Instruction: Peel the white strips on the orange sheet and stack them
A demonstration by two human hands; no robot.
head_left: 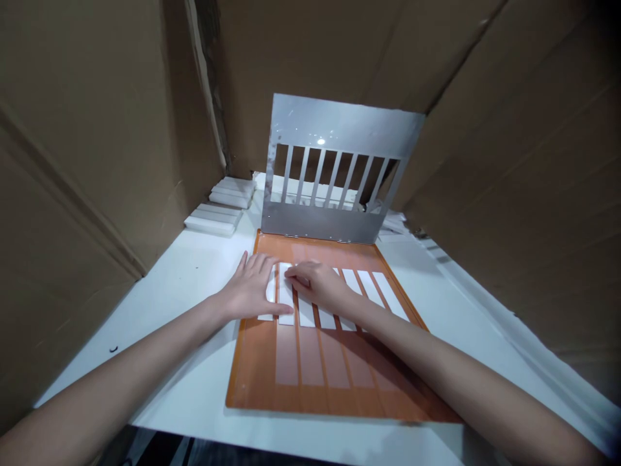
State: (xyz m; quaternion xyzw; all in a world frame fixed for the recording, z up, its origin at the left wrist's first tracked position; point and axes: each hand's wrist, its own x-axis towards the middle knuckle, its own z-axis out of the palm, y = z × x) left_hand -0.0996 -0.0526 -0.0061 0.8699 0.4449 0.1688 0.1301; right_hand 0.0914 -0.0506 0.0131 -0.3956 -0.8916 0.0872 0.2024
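Observation:
Several white rectangular strips (pixel 306 314) lie side by side in a row on an orange board (pixel 262 362), which has paler bands above and below them. My left hand (pixel 250 288) rests flat with fingers spread over the leftmost strips. Its thumb lies across the lower part of the second strip (pixel 286 291). Over the upper part of that same strip, my right hand (pixel 317 281) has thumb and fingertips pinched together; whatever they hold is too small to tell. Behind the row, a metal plate with long slots (pixel 323 223) stands tilted up at the board's far edge.
Two stacks of white strips (pixel 213 220) sit at the back left of the white table (pixel 194 401). More white pieces (pixel 394 223) lie at the back right, partly behind the metal plate. Brown cardboard walls (pixel 87 129) enclose the table on three sides.

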